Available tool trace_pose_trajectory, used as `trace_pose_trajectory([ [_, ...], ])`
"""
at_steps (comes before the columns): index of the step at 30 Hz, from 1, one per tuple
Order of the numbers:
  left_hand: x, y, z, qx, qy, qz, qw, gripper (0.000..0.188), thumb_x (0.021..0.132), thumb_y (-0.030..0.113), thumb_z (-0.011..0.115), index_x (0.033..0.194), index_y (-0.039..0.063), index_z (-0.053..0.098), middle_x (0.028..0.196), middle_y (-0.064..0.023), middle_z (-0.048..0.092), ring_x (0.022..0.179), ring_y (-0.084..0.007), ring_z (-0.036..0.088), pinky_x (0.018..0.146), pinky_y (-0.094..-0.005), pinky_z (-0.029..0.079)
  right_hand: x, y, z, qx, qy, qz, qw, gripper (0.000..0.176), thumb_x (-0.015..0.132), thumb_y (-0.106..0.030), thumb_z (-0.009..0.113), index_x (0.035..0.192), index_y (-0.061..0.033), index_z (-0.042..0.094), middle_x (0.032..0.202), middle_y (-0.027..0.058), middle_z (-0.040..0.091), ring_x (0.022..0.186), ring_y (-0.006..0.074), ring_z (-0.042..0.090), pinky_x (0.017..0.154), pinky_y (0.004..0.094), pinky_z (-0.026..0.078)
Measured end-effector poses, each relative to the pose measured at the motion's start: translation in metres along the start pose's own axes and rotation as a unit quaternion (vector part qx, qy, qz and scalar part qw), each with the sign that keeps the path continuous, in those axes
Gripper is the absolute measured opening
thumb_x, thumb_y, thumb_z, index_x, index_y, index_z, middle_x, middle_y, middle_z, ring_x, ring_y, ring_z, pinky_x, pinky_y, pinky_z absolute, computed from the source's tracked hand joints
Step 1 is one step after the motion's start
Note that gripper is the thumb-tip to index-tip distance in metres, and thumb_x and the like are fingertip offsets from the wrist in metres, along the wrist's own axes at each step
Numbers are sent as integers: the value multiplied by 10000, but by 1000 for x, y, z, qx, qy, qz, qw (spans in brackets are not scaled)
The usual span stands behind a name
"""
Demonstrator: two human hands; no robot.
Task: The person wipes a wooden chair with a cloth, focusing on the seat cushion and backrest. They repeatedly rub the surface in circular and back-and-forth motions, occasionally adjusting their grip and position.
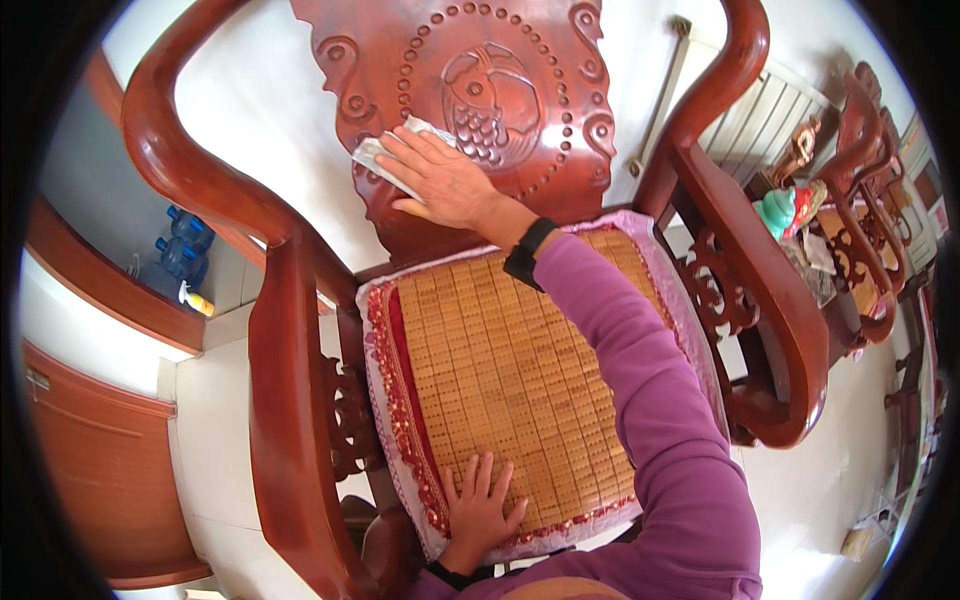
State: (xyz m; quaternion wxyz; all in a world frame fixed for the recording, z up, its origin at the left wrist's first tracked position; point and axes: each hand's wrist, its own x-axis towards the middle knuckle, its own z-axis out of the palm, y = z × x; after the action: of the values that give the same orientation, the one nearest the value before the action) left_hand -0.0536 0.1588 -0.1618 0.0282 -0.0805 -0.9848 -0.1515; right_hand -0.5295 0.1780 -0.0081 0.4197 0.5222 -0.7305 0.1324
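Observation:
A carved, reddish wooden armchair (285, 360) fills the middle of the view. Its backrest (480, 202) bears a fish in relief within a ring of beads. My right hand (442, 176) presses a pale, folded cloth (375, 159) flat against the lower left part of that backrest. Only the cloth's edges show around the fingers. On the seat lies a bamboo-tile mat (510, 360) with a red patterned border, over a pink cloth. Fingers apart, my left hand (482, 510) rests on the mat's front left corner and holds nothing.
Curved armrests (780, 330) rise on both sides of the seat. To the right, a figurine (804, 146) and a green-and-red ornament (780, 210) stand before another carved chair (874, 225). Blue water jugs (184, 244) and a spray bottle (196, 300) stand on the floor at left, beyond a doorway.

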Motion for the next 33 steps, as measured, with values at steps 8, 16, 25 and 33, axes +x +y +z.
trace_pose_trajectory([
  [8,0,0,-2,15,32,3,999,622,917,587,640,1396,191,659,1503,-141,551,1409,-331,492,1130,-705,281,49,187,-66,-122,284,421,853,747,1034,-449,518,1529,96,390,1589,390,328,1485,530,313,1252,550,233],
  [16,1,3,-5,-4,36,-7,999,629,876,578,688,1381,205,659,1498,-142,552,1409,-333,492,1118,-731,288,193,112,-15,-130,225,248,933,868,984,-561,564,1582,31,355,1669,321,239,1558,456,232,1284,510,183],
  [25,1,4,-7,0,34,-7,999,624,883,579,677,1384,208,657,1494,-132,556,1409,-320,491,1119,-716,290,188,98,-17,-192,99,6,976,670,988,-436,588,1544,-81,469,1632,154,402,1506,347,355,1262,478,272],
  [33,0,0,-2,-15,50,2,999,624,887,580,669,1382,200,656,1501,-135,552,1416,-319,486,1139,-703,265,71,171,-43,-142,306,489,804,699,1048,-394,467,1556,75,362,1591,332,359,1463,490,358,1233,576,238],
])
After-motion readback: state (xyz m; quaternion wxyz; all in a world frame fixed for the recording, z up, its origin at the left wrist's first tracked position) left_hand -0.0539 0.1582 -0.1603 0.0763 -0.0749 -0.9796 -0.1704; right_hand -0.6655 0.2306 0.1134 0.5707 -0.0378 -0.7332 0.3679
